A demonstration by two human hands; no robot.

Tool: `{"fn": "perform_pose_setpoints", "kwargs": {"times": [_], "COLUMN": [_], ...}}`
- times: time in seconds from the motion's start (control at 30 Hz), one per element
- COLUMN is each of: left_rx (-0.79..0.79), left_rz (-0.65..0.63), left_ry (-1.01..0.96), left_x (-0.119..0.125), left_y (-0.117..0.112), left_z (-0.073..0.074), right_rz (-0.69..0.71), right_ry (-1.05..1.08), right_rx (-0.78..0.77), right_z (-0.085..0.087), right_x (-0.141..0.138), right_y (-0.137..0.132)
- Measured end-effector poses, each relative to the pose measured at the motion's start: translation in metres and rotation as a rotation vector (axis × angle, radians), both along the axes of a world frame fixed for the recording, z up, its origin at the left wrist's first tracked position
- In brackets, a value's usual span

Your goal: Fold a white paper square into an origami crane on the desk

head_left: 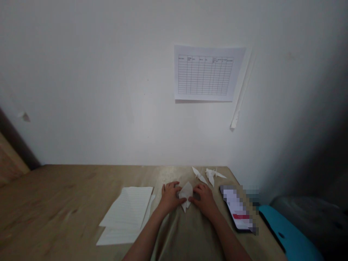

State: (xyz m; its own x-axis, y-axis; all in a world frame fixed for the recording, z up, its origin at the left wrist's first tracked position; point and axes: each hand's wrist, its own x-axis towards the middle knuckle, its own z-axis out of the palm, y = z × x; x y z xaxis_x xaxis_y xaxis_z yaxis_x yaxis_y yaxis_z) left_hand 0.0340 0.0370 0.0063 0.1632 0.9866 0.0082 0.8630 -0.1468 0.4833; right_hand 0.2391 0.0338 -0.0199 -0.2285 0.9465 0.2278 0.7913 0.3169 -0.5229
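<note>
Near the table's [67, 192] far edge, toward its right corner, a folded paper [186, 193] lies flat. The left hand [170, 197] and right hand [204, 199] each pinch one side of it with curled fingers. Two paper cranes [210, 174] sit by the far right corner, a phone [237, 209] lies along the right edge, and lined sheets [127, 214] lie to the left.

The phone [237, 208] has a blurred screen. Print on the wall sheet [206, 74] is too small to read. Fingers [198, 189] cover edges of the folded paper [186, 191]; both forearms [146, 239] are cut off below.
</note>
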Motion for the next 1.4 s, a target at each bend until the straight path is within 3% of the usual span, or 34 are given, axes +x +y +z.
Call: {"fn": "perform_pose_setpoints", "kwargs": {"times": [0.73, 0.9, 1.2, 1.4], "left_rx": [-0.006, -0.015, -0.027, -0.022], "left_rz": [-0.082, -0.082, -0.085, -0.09], "left_ry": [0.071, 0.068, 0.067, 0.061], "left_x": [0.003, 0.005, 0.005, 0.004], "left_y": [-0.002, -0.004, -0.005, -0.005], "left_z": [-0.011, -0.007, -0.006, -0.007], "right_rz": [-0.115, -0.134, -0.033, -0.068], "right_ry": [0.053, 0.05, 0.085, 0.109], "right_rx": [0.022, 0.036, 0.059, 0.022], "right_z": [-0.001, 0.0, -0.006, -0.011], "right_x": [-0.01, -0.012, -0.004, -0.002], "right_y": [0.004, 0.004, 0.003, 0.009]}}
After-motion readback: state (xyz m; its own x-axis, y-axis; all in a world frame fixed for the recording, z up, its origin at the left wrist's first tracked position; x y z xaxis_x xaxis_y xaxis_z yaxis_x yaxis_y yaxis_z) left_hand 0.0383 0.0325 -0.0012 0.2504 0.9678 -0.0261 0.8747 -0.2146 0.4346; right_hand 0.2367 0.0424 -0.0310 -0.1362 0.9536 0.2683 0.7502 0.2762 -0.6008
